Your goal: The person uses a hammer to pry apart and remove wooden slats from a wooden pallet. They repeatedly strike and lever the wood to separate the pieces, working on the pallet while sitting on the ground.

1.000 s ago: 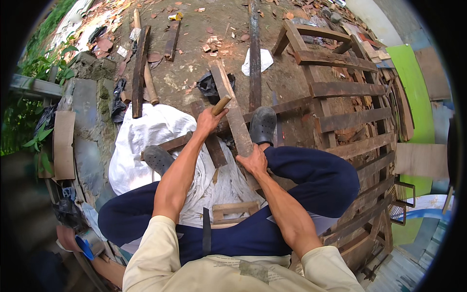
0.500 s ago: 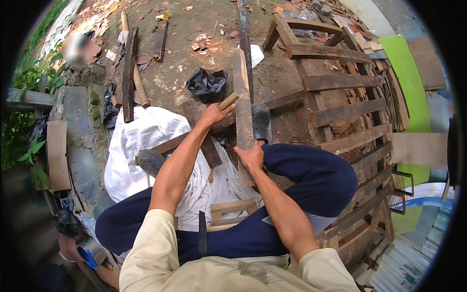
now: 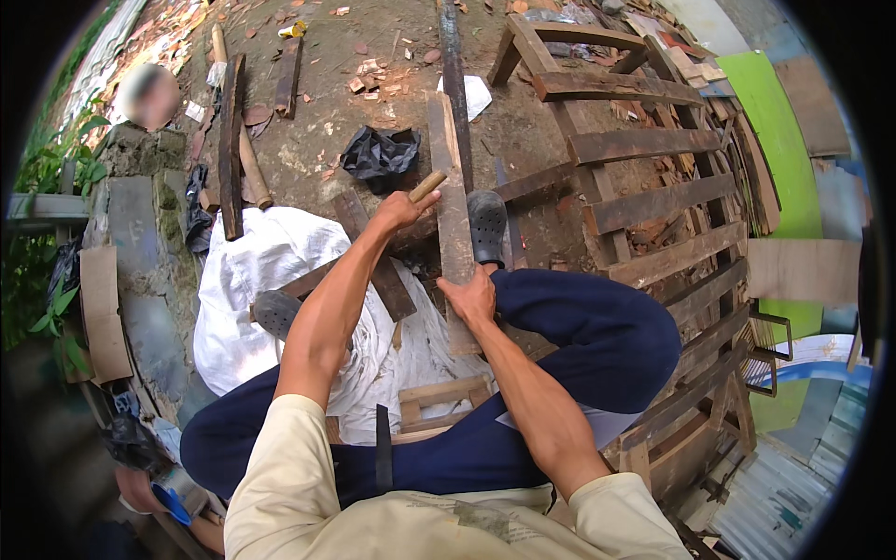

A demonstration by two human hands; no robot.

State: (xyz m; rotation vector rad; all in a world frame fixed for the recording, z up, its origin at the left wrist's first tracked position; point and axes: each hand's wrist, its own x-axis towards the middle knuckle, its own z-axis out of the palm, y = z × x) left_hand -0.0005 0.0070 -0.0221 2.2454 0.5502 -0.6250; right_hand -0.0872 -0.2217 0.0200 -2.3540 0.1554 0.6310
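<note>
One plank [image 3: 454,224] partly behind right hand [image 3: 473,296]

The ground [image 3: 313,154] is bare brown earth, strewn toward the far side with brick chips [image 3: 369,77] and dry leaves. At left runs a low, crumbling wall [image 3: 147,224] with grey facing, green plants [image 3: 63,308] beyond it. At right stand a bright green panel [image 3: 798,196] and a pale board [image 3: 805,273]; corrugated sheets [image 3: 770,490] lie near right. Soft daylight covers everything.
</note>
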